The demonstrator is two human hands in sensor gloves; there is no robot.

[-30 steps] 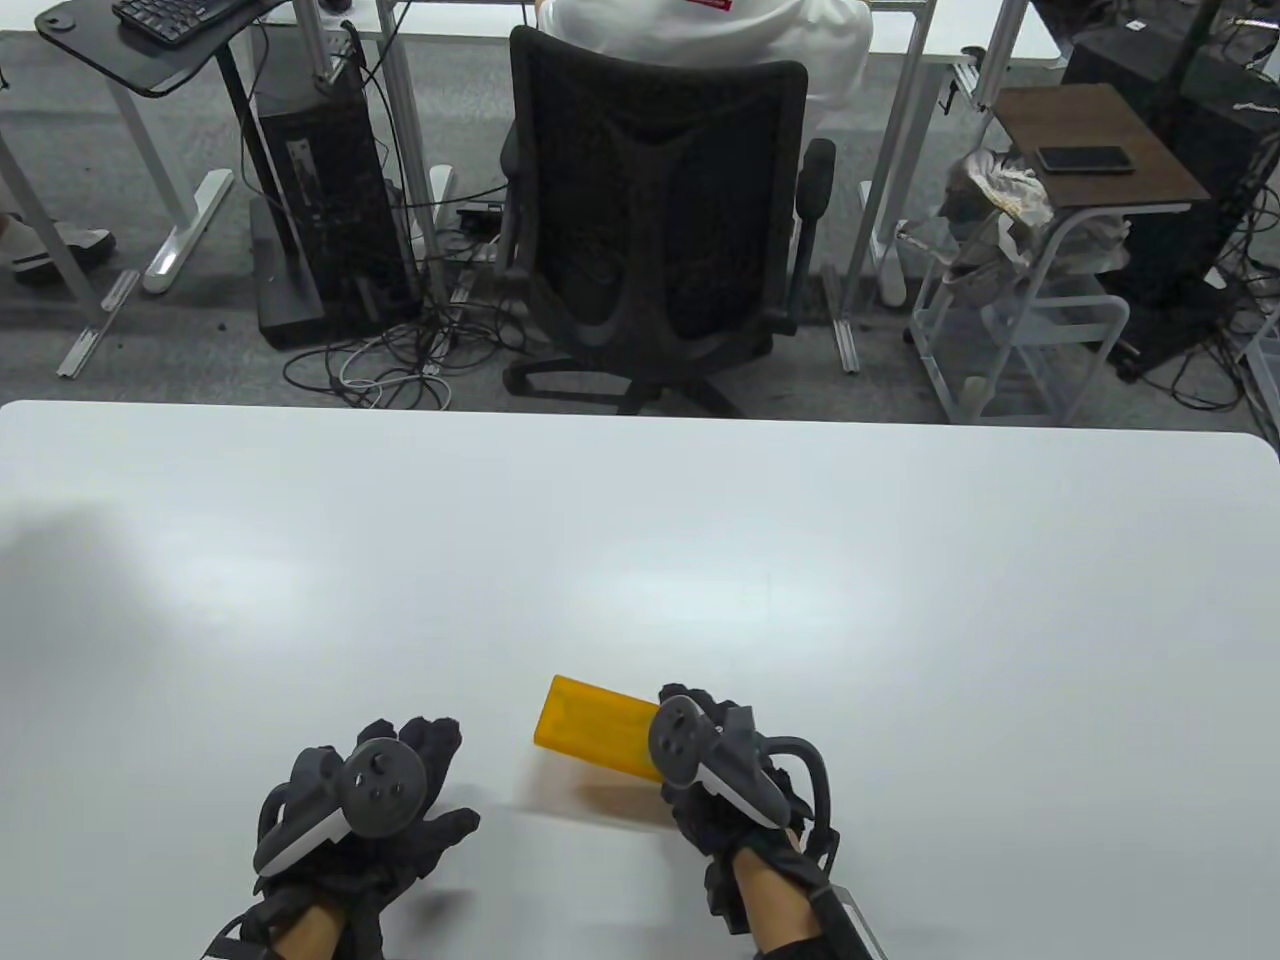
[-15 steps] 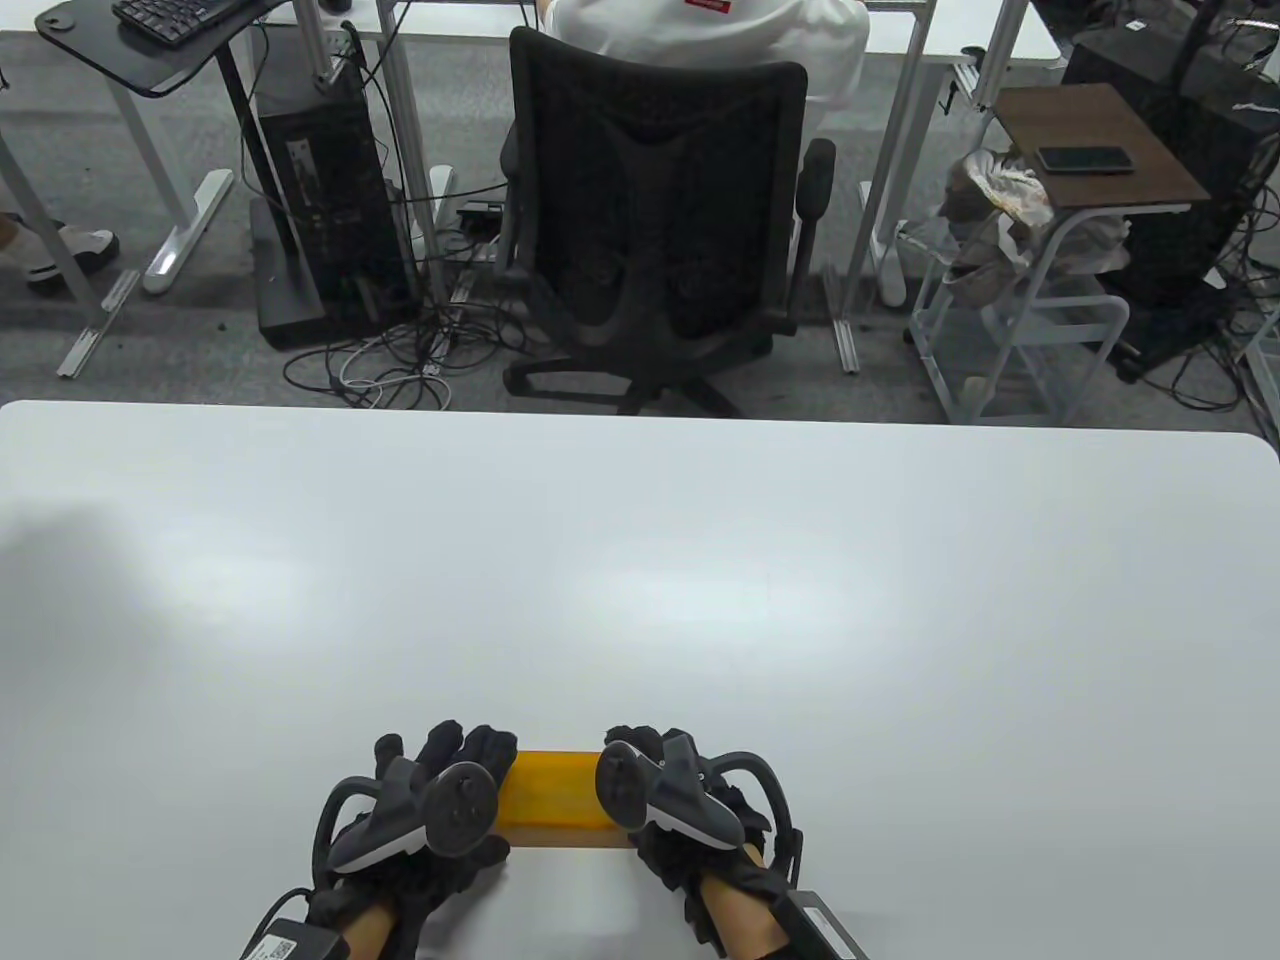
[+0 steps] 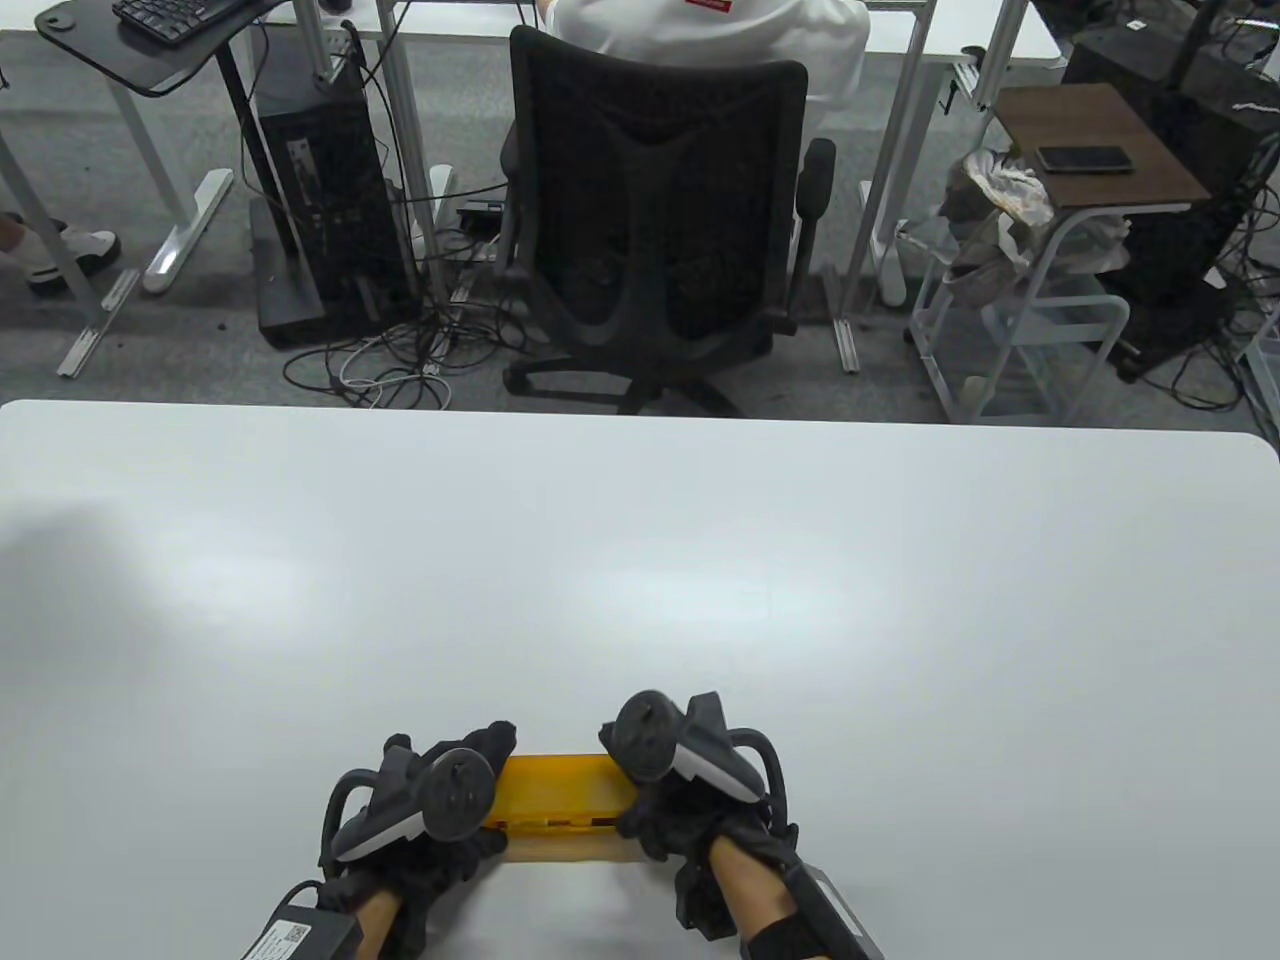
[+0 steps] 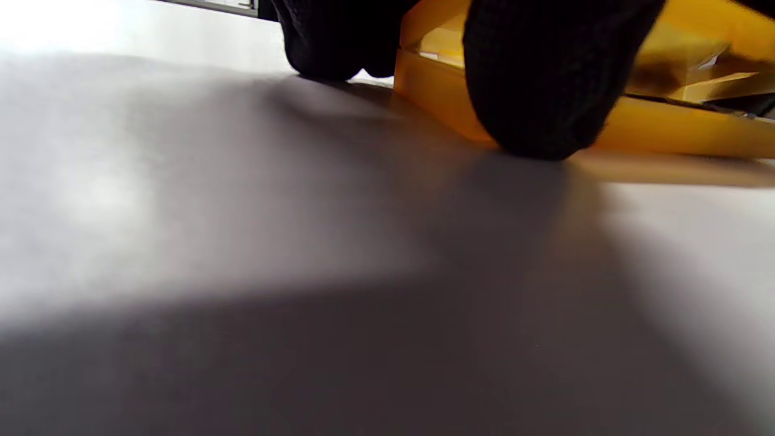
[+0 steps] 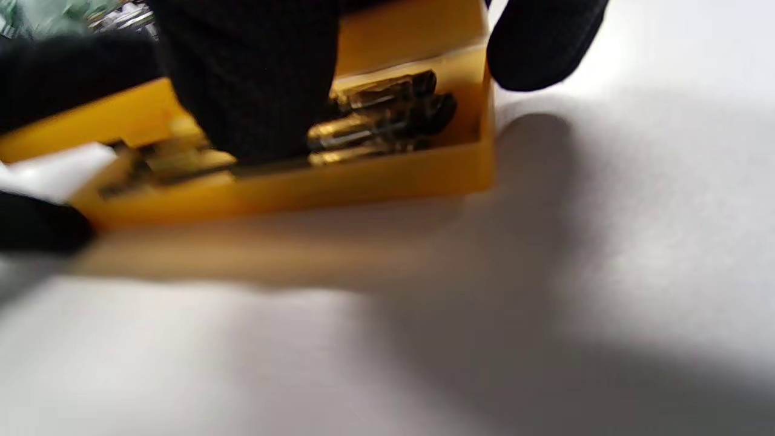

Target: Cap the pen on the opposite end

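The yellow translucent case (image 3: 560, 795) lies on the white table (image 3: 640, 560) at the lower centre of the table view, long axis running left to right, between the two gloved hands. The left hand (image 3: 420, 815) grips the case's left end; in the left wrist view one gloved fingertip (image 4: 539, 91) presses against the near wall of the case (image 4: 666, 130) down at the table surface. The right hand (image 3: 690, 790) holds the right end, and the lid stands partly raised. In the right wrist view, dark pens (image 5: 381, 124) lie inside the open case (image 5: 363, 181), blurred; a finger (image 5: 254, 79) reaches across the opening.
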